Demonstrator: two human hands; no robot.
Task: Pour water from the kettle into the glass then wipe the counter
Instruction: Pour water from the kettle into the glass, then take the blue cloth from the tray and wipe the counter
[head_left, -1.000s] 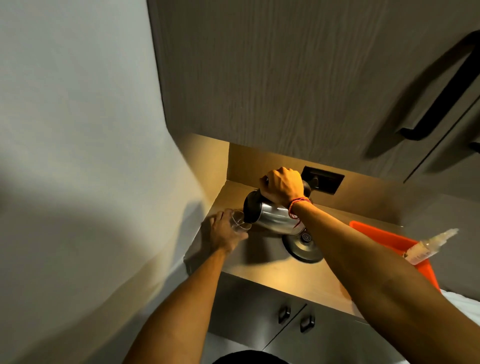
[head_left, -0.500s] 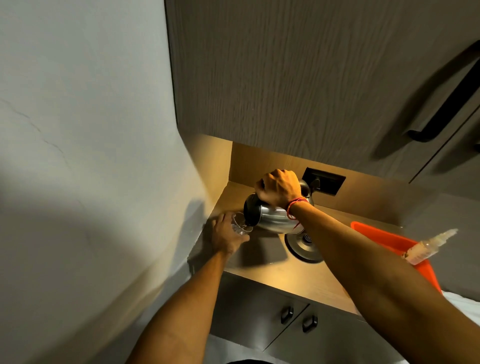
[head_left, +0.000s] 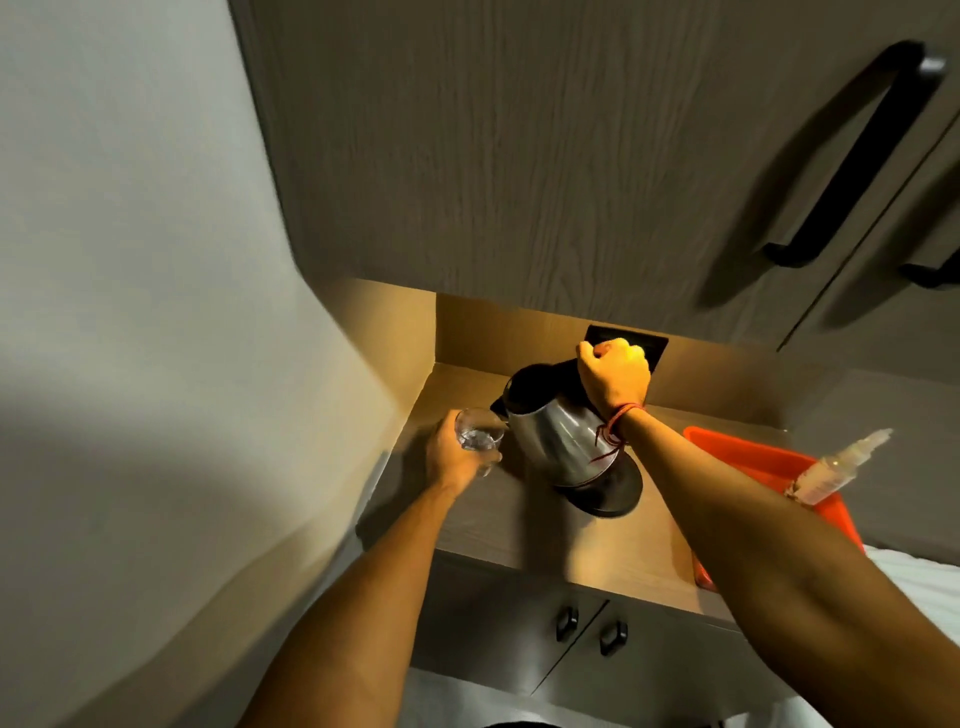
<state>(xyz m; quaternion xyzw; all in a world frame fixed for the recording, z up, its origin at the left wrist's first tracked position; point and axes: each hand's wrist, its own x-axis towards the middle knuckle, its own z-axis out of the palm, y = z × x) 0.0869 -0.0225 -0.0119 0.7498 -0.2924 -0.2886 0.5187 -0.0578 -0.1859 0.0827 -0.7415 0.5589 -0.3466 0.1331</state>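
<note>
Over the desk, the kettle now stands upright on its base, right hand gripping its handle; left hand wraps the glass.

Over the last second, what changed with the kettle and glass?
The kettle went from tipped over the glass back to nearly upright on its base; the right hand still grips the handle. The left hand still holds the glass, now clear of the spout with water in it. The orange tray and bottle did not move.
</note>
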